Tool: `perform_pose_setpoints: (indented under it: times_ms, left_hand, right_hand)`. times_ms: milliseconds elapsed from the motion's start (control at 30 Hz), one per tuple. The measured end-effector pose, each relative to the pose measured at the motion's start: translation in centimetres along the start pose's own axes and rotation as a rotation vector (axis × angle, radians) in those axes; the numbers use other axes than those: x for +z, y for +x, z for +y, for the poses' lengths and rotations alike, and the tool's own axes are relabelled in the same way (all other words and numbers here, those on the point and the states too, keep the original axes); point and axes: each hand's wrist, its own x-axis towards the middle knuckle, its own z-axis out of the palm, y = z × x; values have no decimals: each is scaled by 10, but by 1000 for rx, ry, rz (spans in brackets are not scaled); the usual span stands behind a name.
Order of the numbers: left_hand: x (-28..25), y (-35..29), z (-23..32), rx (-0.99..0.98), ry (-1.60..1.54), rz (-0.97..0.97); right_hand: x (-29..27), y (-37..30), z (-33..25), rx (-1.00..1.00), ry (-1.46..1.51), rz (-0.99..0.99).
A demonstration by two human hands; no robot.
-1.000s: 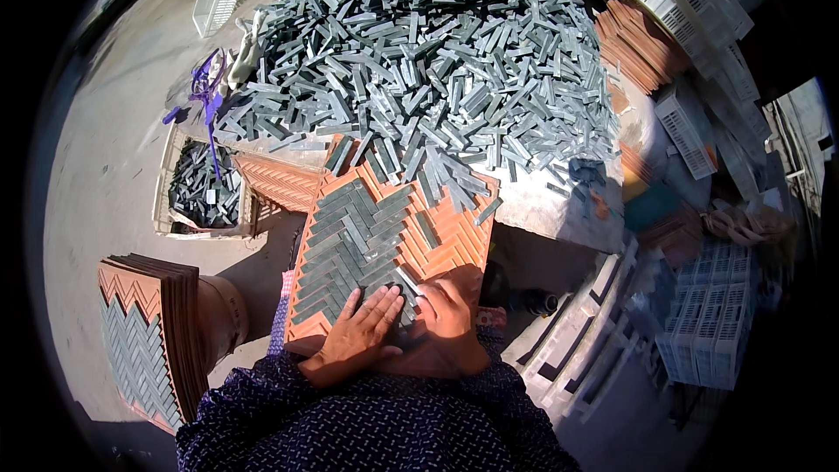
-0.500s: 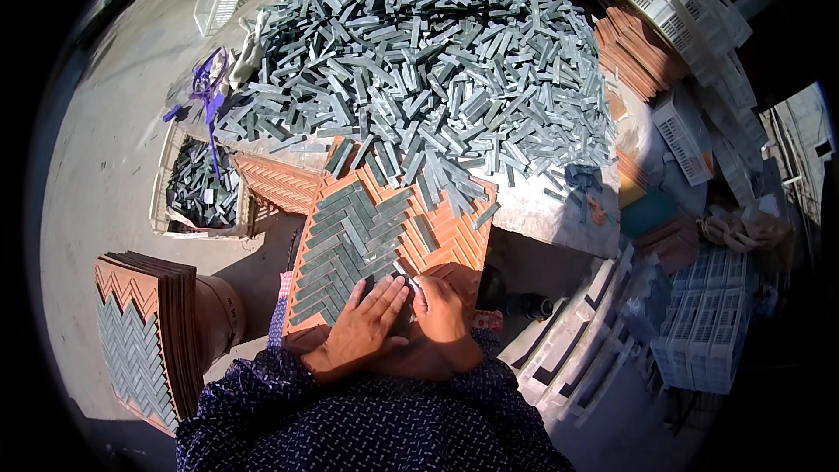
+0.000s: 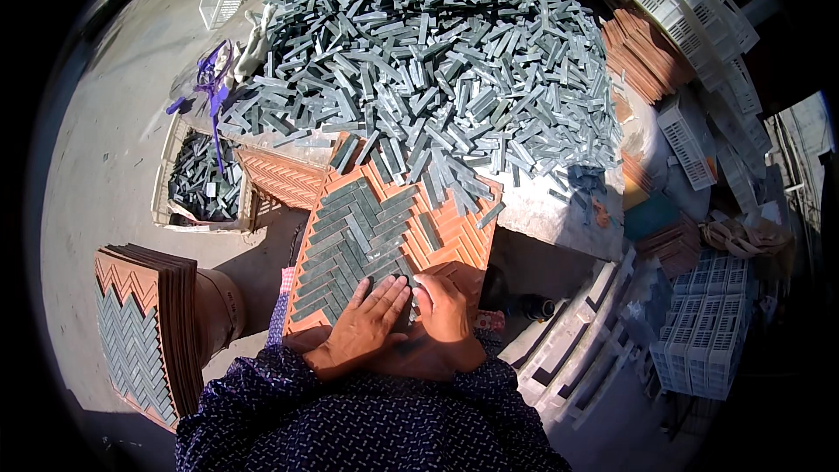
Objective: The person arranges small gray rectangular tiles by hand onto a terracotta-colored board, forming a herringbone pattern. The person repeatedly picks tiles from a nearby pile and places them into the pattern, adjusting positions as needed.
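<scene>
An orange tray (image 3: 306,319) with a herringbone pattern of raised ridges leans in front of me. Its left part is filled with dark grey-green stone strips (image 3: 345,240) laid in zigzag rows. My left hand (image 3: 367,323) lies on the lower laid rows, fingers stretched out and close together. Right beside it, my right hand (image 3: 446,319) is curled, thumb and fingers pinching a small stone strip (image 3: 413,308), largely covered by the hand. Several loose strips (image 3: 450,183) rest over the tray's upper right, where bare orange ridges show.
Beyond the tray, a big heap of stone strips (image 3: 437,61) covers a table (image 3: 568,227). At left stand a crate of strips (image 3: 162,183) and a stack of trays (image 3: 144,341), its front one filled. White plastic crates (image 3: 703,332) and a pallet (image 3: 568,332) are at right.
The pale strip between my fingertips has moved down between my hands, toward me. My left hand stays nearly in place on the rows. The whole view has shifted slightly.
</scene>
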Motion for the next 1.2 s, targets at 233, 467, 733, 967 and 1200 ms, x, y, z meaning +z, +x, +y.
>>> perform_pose_setpoints:
  times_ms: [233,467,733,967,1200]
  left_hand:
    - [0,1,2,19,-1,6]
    - [-1,12,-2,10,109,-50]
    - [-8,15,-8,53,43,6]
    - [2,12,-9,26,25,43]
    - [-6,26,-12,21,49,45]
  right_hand:
    - [0,1,2,45,-38,2]
    - [-14,45,9,6,29,146]
    - [-8,53,20,44,-20,110]
    - [-5,20,4,18,-1,4]
    - [1,21,3,19,-13,61]
